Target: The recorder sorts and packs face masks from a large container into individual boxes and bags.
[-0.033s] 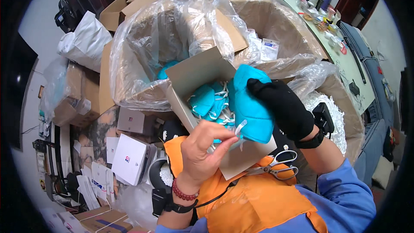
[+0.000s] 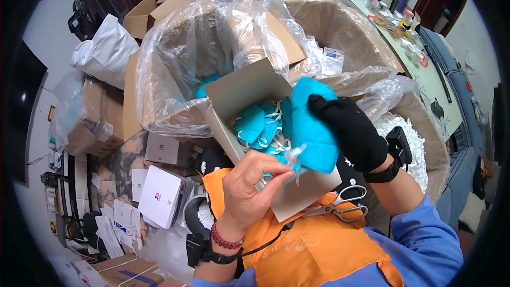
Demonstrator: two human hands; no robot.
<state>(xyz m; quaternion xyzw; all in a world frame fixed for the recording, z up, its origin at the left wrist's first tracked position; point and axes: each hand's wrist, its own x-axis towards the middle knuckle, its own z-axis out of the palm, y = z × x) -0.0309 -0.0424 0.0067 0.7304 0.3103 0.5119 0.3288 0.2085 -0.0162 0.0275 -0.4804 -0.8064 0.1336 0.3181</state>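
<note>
A teal cup-shaped face mask [image 2: 314, 127] is held above the right side of an open cardboard box [image 2: 240, 89]. My right hand [image 2: 351, 133], in a black glove, grips it by its right edge, thumb on the outer face. My bare left hand [image 2: 254, 185] pinches a whitish mask strap [image 2: 295, 154] between thumb and forefinger, at the mask's lower left. Several more teal masks [image 2: 249, 123] with white straps lie inside the box. Scissors with grey handles [image 2: 348, 202] rest on the orange apron [image 2: 319, 250] across my lap.
Large cartons lined with clear plastic stand ahead, the left one [image 2: 175, 69] holding some teal pieces, the right one [image 2: 366, 37] white packets. White strips fill a bag [image 2: 404, 143] at my right. Small white boxes [image 2: 162, 196] sit on the left. A cluttered table [image 2: 425, 85] runs along the right.
The mask has shifted slightly to the right with my gloved hand. The strap end by my left fingers has moved and looks blurred; my left hand stays in nearly the same place.
</note>
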